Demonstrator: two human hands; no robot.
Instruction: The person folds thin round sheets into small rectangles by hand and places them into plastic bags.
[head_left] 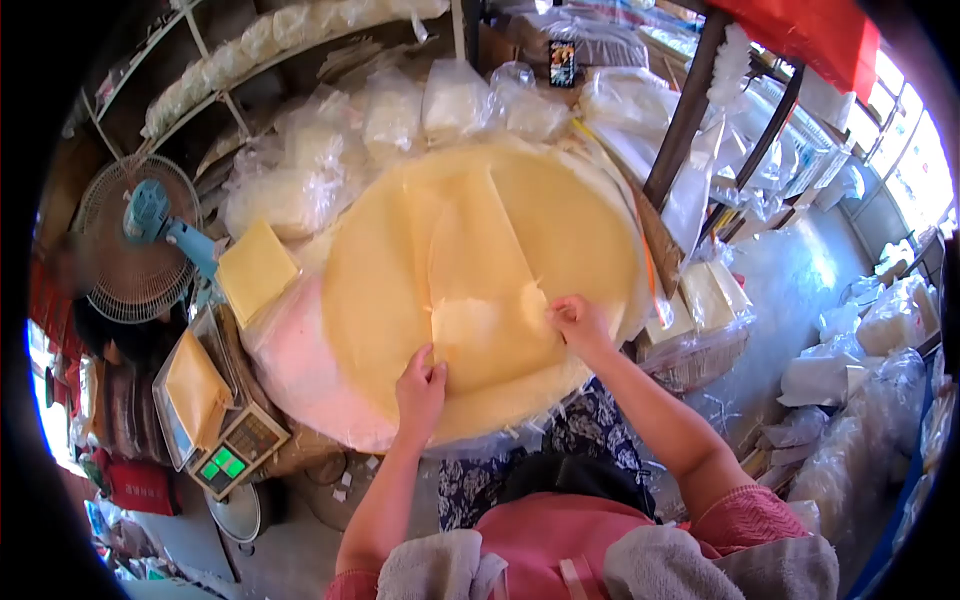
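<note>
A large round stack of thin, pale yellow sheets (585, 225), resembling bean curd skin, spreads over the work surface. The top sheet (480, 245) has its sides folded inward, leaving a long panel down the middle with a paler patch near me. My right hand (580, 322) pinches the right side of this folded sheet, thumb against fingertips. Lower and to the left, my left hand (422, 385) rests at the sheet's near left fold with its fingers drawn together. Whether sheet material lies between those fingers is hard to make out.
Bulging clear plastic bags (395, 112) line the far edge. At left stand a fan (150, 215), a square yellow stack (257, 270) and a digital scale (240, 448) bearing a folded yellow bundle (195, 388). A dark post (688, 120) rises at right, near a wrapped package (700, 320).
</note>
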